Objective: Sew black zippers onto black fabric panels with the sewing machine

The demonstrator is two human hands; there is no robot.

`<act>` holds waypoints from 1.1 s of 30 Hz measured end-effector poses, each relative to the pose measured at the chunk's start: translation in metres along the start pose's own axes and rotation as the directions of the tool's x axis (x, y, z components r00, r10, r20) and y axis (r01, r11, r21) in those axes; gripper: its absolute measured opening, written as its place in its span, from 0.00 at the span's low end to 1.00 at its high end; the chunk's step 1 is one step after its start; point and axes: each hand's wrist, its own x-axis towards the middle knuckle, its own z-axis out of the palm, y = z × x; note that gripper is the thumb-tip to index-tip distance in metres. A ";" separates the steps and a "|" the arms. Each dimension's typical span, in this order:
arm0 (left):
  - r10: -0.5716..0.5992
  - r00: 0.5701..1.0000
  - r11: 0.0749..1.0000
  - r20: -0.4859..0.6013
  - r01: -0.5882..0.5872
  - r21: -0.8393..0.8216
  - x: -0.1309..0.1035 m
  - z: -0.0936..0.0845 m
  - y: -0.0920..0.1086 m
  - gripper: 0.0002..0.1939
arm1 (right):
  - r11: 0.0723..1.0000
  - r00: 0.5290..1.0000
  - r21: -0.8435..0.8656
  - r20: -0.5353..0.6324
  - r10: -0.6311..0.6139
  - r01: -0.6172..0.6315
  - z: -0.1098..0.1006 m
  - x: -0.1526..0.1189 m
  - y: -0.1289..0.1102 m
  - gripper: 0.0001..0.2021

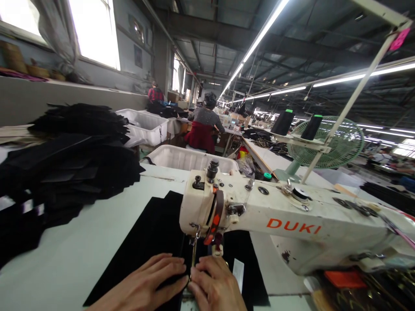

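Note:
Black fabric point(139, 246) lies flat under the needle area of a white sewing machine point(249, 211) lettered DUKI. My left hand point(145, 280) rests on the cloth left of the needle, its fingers stretched out and flat. Just right of it, in front of the presser foot, my right hand point(215, 283) has its fingers bent and pressed together on the fabric. The fingertips of both hands nearly meet, and the cloth edge between them is partly hidden. A pale strip point(238, 274) lies on the fabric beside my right hand.
Stacks of cut black pieces point(71, 160) cover the table's left side. White plastic bins point(194, 157) stand behind the machine. Thread cones point(282, 123) and a green fan point(327, 142) are at right. A person in a dark red garment point(201, 136) sits ahead, facing away.

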 end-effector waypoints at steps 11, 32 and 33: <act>-0.145 0.977 0.985 0.154 0.157 -0.066 0.033 -0.010 -0.012 0.28 | 0.981 0.939 -0.063 0.282 0.195 -0.184 -0.017 0.036 -0.001 0.12; -0.197 0.980 0.971 0.039 0.201 -0.132 0.026 0.016 -0.016 0.16 | 0.929 0.922 -0.111 0.125 0.366 -0.354 0.006 0.025 0.008 0.07; -0.183 0.982 0.976 0.038 0.187 -0.116 0.027 0.016 -0.015 0.16 | 0.929 0.922 -0.119 0.129 0.365 -0.351 0.006 0.025 0.008 0.07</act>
